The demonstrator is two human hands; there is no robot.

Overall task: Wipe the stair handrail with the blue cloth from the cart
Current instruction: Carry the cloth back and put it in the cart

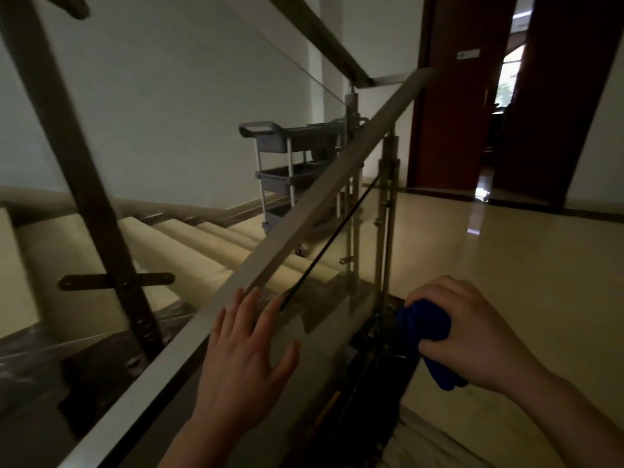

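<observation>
The metal stair handrail (324, 187) runs diagonally from the lower left up to the landing at upper right, above a glass panel. My left hand (243, 359) is spread open with its fingertips at or just over the rail's lower part. My right hand (472, 332) is to the right of the rail, shut on a bunched blue cloth (429, 332), which hangs apart from the rail. The grey cart (280, 163) with several shelves stands behind the rail at the top of the stairs.
Beige steps (189, 244) descend to the left beyond the glass. A dark baluster post (84, 177) crosses the left side. Steel posts (388, 204) hold the glass. A glossy floor (506, 265) spreads right toward a red-brown open door (445, 96).
</observation>
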